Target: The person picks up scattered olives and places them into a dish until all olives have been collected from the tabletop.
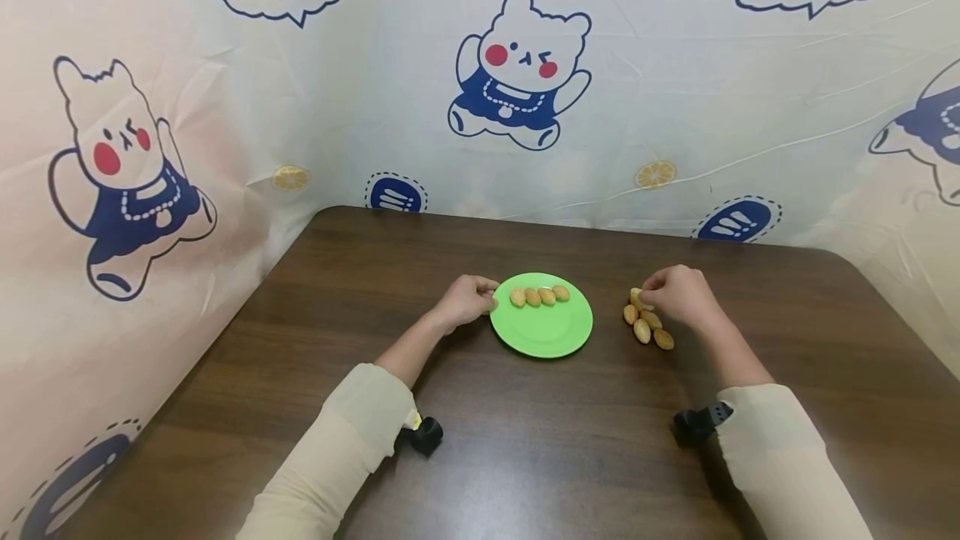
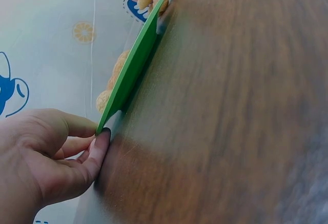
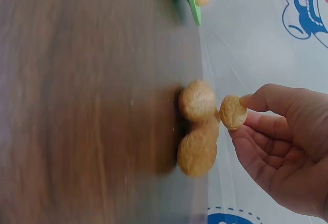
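Fingers of your right hand (image 1: 684, 297) pinch a peanut (image 3: 233, 113) beside a small cluster (image 1: 642, 332). Your left hand (image 1: 461, 304) grips the green plate (image 1: 542, 338), bearing four peanuts (image 1: 547, 297) in a row.

Bare lane on dark wood-grain worktop (image 1: 540, 440) between round green plate (image 1: 542, 332) and clustered tan oval nuts (image 1: 642, 332). Left grip (image 1: 463, 304) blocks plate's left rim; right grip (image 1: 681, 297), cluster's far-right side. Broad room nearside; pale printed cloth (image 1: 390, 90) bounds far edge.
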Motion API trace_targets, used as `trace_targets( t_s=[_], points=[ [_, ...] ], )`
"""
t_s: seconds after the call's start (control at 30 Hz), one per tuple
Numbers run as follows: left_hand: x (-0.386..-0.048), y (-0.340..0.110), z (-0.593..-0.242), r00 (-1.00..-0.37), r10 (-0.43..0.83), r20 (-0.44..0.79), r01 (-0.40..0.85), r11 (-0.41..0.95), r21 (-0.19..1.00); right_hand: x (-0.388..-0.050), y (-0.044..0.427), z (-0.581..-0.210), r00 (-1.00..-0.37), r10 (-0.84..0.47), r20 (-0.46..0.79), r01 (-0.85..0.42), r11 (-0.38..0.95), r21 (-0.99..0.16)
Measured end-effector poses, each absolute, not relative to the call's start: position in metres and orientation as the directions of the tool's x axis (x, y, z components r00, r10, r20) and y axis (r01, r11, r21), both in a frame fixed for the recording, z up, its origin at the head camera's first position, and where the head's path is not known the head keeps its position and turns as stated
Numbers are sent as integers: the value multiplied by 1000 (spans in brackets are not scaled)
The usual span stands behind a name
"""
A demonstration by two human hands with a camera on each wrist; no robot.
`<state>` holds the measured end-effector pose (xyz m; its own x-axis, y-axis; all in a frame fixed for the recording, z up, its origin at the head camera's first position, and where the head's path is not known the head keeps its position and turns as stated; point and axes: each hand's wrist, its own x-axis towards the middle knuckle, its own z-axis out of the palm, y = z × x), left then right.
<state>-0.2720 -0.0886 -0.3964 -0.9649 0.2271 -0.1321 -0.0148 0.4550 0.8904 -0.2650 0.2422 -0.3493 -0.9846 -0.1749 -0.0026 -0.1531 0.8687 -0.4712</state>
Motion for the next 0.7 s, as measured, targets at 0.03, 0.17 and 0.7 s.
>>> trace_targets(
  t_s=[0.03, 0.17, 0.7],
  points=[
    [-272, -89, -396, -965, 227, -133, -16, 456, 890, -265, 241, -349, -984, -178, -1, -156, 868, -472],
    [-272, -88, -396, -965, 225, -136, -18, 459, 888, -266, 235, -350, -982, -191, 7, -170, 861, -478],
    [-270, -88, -395, -965, 226, -136, -22, 447, 894, -264, 206, -355, -977, -210, -32, -157, 814, -559]
  ],
)
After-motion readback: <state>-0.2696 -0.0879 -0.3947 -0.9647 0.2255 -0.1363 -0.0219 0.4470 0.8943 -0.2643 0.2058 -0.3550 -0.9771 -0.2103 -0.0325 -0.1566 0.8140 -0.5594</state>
